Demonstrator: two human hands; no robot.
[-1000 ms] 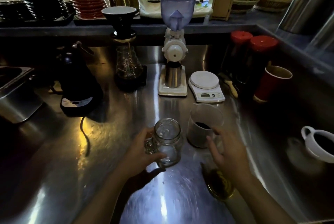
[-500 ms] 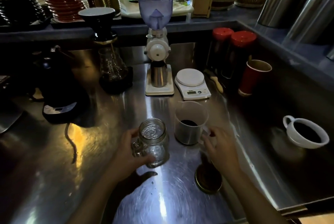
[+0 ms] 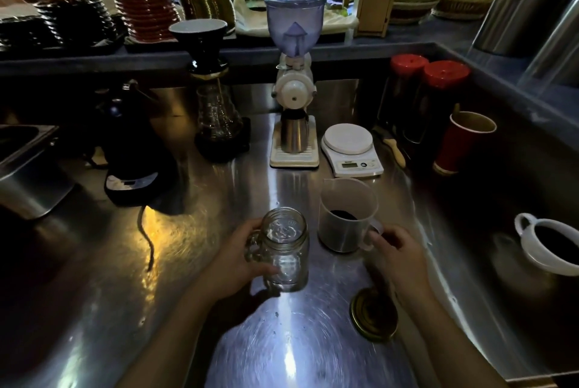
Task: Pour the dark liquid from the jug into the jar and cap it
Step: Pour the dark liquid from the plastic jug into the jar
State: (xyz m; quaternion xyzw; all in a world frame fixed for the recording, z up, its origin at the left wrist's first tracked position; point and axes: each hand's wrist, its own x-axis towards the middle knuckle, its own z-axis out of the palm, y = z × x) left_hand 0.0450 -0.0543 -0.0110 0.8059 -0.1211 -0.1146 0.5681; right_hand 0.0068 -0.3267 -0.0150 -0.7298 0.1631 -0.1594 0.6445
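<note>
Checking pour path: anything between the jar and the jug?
No. In the head view, only bare steel counter separates the jar from the jug; they stand apart.

A clear, empty glass jar (image 3: 284,251) with a side handle is held upright in the left grip. Just right of it, a translucent jug (image 3: 346,215) with dark liquid is stood upright, its handle at the right grip. A gold lid (image 3: 373,315) is laid flat below that grip.
</note>
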